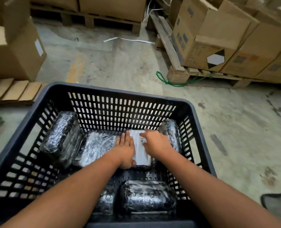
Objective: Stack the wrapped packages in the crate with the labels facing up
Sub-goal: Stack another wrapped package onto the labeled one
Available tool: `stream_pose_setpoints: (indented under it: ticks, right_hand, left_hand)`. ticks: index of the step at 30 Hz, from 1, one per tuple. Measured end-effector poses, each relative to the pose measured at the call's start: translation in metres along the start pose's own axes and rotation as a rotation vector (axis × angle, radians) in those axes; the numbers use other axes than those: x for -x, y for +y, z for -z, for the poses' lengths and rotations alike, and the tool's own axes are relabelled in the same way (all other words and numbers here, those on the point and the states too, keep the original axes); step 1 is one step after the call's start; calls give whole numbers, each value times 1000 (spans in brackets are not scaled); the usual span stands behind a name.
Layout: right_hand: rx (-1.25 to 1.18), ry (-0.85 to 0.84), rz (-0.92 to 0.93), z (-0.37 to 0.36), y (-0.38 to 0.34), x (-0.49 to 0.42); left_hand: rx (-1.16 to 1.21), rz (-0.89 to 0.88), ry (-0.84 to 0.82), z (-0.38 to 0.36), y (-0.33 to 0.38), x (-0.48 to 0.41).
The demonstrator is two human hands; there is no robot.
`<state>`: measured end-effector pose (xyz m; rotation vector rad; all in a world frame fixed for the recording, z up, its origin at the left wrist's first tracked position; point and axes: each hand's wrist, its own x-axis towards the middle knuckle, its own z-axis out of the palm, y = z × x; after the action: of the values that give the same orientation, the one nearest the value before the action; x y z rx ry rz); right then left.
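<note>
A black slotted plastic crate (120,94) stands on the floor below me. Both hands reach into it and rest on one wrapped package (140,151) lying flat with its white barcode label up. My left hand (125,149) presses flat along its left edge, thumb at the near corner. My right hand (156,143) lies over its right side with fingers spread. Beside it on the left lies another flat package (97,146). A package (62,137) leans on the left wall, one (171,133) stands on the right, and two (147,197) lie near me.
Wooden pallets loaded with cardboard boxes (218,35) stand on the right and at the back. More boxes (16,51) and flattened cardboard (13,91) are on the left. A green cord (169,82) and white strap (128,39) lie on the concrete floor.
</note>
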<state>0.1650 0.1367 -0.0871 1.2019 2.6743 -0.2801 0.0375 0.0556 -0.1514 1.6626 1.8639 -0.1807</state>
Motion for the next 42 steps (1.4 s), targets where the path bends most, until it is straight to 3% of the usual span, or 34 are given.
stream_pose_setpoints:
  ticks: [2, 4, 7, 10, 16, 24, 32, 36, 42]
  right_hand:
    - [40, 220, -59, 28, 11, -3]
    - [68, 288, -154, 50, 23, -1]
    - [104, 198, -252, 63, 34, 11]
    - [114, 94, -227, 57, 35, 20]
    - [-347, 140, -258, 36, 30, 30]
    - [-450, 93, -397, 27, 31, 32]
    - [-429, 90, -346, 25, 26, 40]
    - [-456, 99, -341, 42, 34, 44]
    - [-577, 171, -360, 96, 42, 47]
  left_hand:
    - [8, -15, 26, 1, -4, 1]
    - [29, -41, 47, 2, -8, 3]
    - [24, -85, 55, 4, -14, 5]
    - [-27, -115, 58, 4, -15, 7]
    - [-38, -109, 61, 3, -15, 5]
    - [-34, -110, 90, 3, -17, 7]
    - [-5, -137, 91, 4, -17, 12]
    - [83, -176, 127, 14, -11, 16]
    - [398, -332, 364, 48, 13, 36]
